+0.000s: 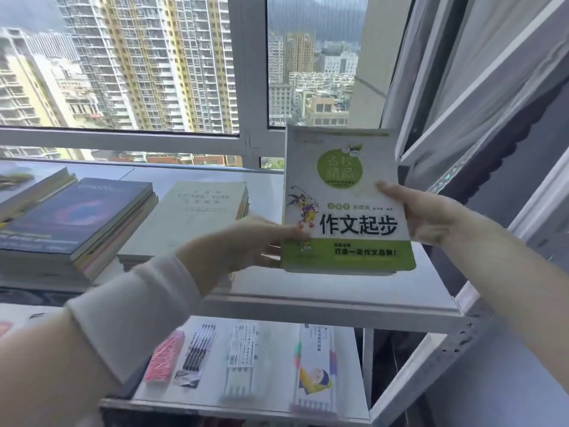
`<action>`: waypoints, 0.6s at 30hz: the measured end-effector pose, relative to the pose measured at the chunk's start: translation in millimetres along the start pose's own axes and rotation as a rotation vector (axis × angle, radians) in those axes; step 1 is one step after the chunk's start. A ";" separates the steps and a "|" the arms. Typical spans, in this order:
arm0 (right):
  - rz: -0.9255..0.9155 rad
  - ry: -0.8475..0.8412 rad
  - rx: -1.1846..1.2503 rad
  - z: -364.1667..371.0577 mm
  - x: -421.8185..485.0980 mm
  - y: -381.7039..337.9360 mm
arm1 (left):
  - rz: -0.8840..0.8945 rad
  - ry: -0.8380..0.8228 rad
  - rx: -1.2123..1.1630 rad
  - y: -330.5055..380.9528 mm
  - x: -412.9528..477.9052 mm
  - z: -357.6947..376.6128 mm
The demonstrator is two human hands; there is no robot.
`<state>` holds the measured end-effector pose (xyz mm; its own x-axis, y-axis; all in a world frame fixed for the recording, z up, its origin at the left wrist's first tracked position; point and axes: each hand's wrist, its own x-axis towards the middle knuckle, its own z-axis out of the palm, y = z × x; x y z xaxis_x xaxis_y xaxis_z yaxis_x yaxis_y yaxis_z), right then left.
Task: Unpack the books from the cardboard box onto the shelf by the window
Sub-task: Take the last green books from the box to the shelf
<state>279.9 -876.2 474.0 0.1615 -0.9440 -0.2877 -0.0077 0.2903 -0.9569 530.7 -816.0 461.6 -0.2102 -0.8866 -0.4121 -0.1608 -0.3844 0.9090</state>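
Observation:
A white and green book with black Chinese title lettering hangs over the right end of the white top shelf by the window. My left hand grips its left edge near the bottom. My right hand grips its right edge, thumb on the cover. It looks like a small stack, with more page edges under the cover. On the shelf to the left lie a pale green book pile and a dark blue book pile. The cardboard box is out of view.
Another book pile sits at the far left of the shelf. The lower shelf holds packs of pens and stationery. The window frame runs behind the shelf, and an open window sash leans in at the right.

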 end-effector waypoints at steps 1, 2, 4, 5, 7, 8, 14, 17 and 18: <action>0.104 0.024 0.023 3.2 3.4 -0.1 | -0.080 -0.005 -0.025 4.3 -1.1 -1.7; 0.194 0.049 0.044 7.5 7.4 3.4 | -0.148 -0.002 -0.036 4.9 -0.7 -2.1; 0.313 0.065 0.030 12.9 15.1 17.0 | -0.240 0.017 -0.019 -0.2 3.6 -0.5; 0.338 0.072 -0.001 12.7 19.1 24.2 | -0.272 0.027 -0.013 -3.2 5.5 1.3; 0.356 0.068 -0.011 13.2 22.6 29.2 | -0.296 0.050 -0.034 -6.5 10.4 2.6; 0.354 0.079 -0.002 13.3 24.7 28.2 | -0.293 0.070 -0.060 -7.0 11.8 1.8; 0.334 0.088 -0.030 9.0 32.1 32.7 | -0.284 0.104 -0.048 -9.1 13.3 1.5; 0.284 0.108 -0.066 9.6 30.2 33.3 | -0.255 0.120 -0.008 -8.9 12.1 2.4; 0.258 0.122 -0.087 10.4 29.0 32.5 | -0.245 0.122 0.002 -8.6 11.6 2.4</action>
<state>294.6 -892.4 435.0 0.0231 -0.8541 -0.5196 -0.1180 0.5138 -0.8497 527.4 -822.4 448.8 -0.0468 -0.7918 -0.6090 -0.1939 -0.5908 0.7831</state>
